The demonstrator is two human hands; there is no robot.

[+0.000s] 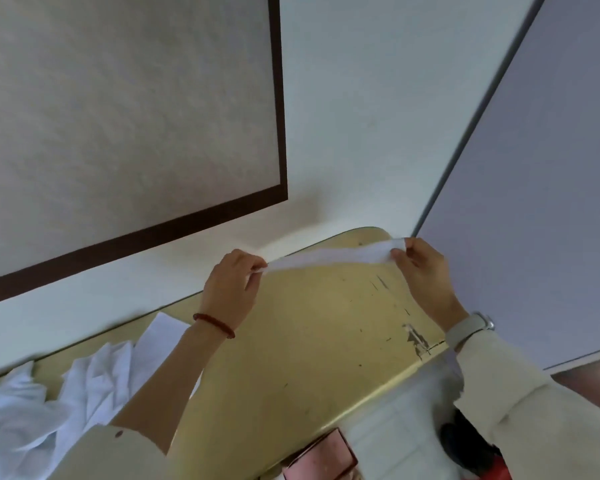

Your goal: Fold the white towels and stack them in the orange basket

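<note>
Head view: left hand (pixel 231 284) and right hand (pixel 421 268) grip a blurred white towel (pixel 329 257).

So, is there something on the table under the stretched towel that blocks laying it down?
Nothing visible. The towel hangs between the left hand and right hand over bare table; the towel pile lies far left.

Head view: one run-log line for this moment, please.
left hand: pinching towel end | right hand: pinching other end | towel: stretched above table | pile: unfolded, left
</note>
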